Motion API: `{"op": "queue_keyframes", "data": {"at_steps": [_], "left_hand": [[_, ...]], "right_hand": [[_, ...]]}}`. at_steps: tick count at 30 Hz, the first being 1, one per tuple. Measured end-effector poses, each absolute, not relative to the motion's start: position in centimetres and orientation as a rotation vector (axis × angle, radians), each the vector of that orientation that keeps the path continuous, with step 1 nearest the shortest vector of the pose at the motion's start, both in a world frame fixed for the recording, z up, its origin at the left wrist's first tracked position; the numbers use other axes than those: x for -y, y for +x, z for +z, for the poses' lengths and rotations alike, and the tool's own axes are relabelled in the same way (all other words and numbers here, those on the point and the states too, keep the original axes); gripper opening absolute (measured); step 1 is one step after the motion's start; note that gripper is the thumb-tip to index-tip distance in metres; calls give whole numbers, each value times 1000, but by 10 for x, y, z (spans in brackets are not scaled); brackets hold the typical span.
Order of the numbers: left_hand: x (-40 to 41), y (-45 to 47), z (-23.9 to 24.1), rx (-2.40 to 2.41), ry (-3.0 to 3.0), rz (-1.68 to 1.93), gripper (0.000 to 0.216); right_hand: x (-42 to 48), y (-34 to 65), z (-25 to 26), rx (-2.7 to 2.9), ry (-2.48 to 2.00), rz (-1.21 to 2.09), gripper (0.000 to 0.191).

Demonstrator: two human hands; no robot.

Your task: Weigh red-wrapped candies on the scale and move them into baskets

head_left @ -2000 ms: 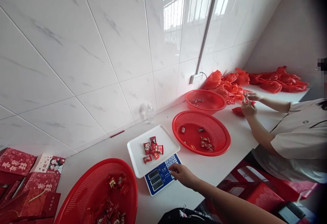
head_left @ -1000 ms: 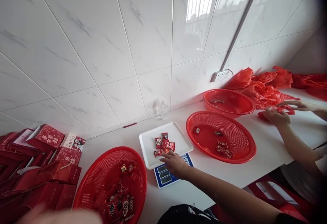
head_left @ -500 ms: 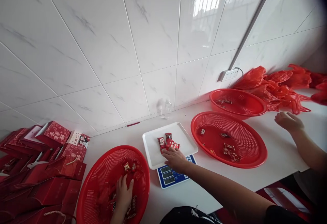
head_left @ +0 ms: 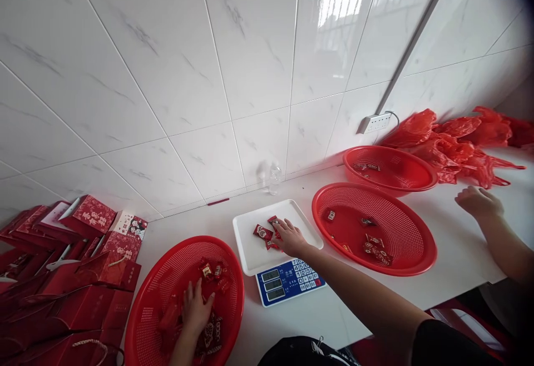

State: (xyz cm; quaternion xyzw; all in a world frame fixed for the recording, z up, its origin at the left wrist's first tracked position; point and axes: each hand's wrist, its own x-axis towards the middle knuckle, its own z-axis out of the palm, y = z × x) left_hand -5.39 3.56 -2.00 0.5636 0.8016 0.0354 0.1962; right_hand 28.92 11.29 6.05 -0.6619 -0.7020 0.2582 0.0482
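My left hand point(head_left: 196, 310) is inside a red perforated basket point(head_left: 146, 277), fingers spread over small wrapped sweets point(head_left: 207, 270). Several dark red packets lie under and beside its palm. On the white tray point(head_left: 250, 255) of a digital scale point(head_left: 287, 281), my right hand point(head_left: 290, 238) reaches over a few red-wrapped sweets point(head_left: 262, 232). Its fingers are stretched out and touch the packets, and the hand hides part of them. The scale's blue panel with keys and displays shows below the tray.
Two more red baskets point(head_left: 411, 232) with scattered sweets stand to the right. Red plastic bags point(head_left: 450, 143) and a power strip point(head_left: 374, 123) are behind them. Another person's hand point(head_left: 479, 203) is at far right. Red gift boxes point(head_left: 87, 305) crowd the left. A clear object point(head_left: 274, 178) stands by the wall.
My right hand has moved up and slightly right over the tray, shifting the sweets and uncovering the scale's keys. My left hand has moved slightly left in the basket.
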Motion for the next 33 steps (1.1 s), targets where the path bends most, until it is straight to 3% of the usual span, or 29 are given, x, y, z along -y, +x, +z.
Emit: {"op": "queue_keyframes", "data": {"at_steps": [5, 11, 17, 23, 27, 33], "left_hand": [[-32, -59, -10, -2165, 1655, -274, 64], [-32, -54, 16, -2133, 1698, -313, 56], [-36, -59, 24, -2136, 1663, -88, 29], [-39, -61, 35, -2078, 1550, 358, 27], [-39, -51, 46, -1759, 1116, 894, 25], [-27, -17, 74, -1181, 555, 1134, 27]], "right_hand": [[-108, 290, 57, 2146, -1904, 794, 52], [-76, 312, 46, 1960, -1715, 646, 36], [-41, 339, 47, 1627, -1808, 978, 43], [-23, 349, 63, 1475, -1870, 1059, 44], [-21, 339, 67, 1485, -1821, 1085, 43], [-9, 296, 82, 1533, -1623, 1318, 40]]}}
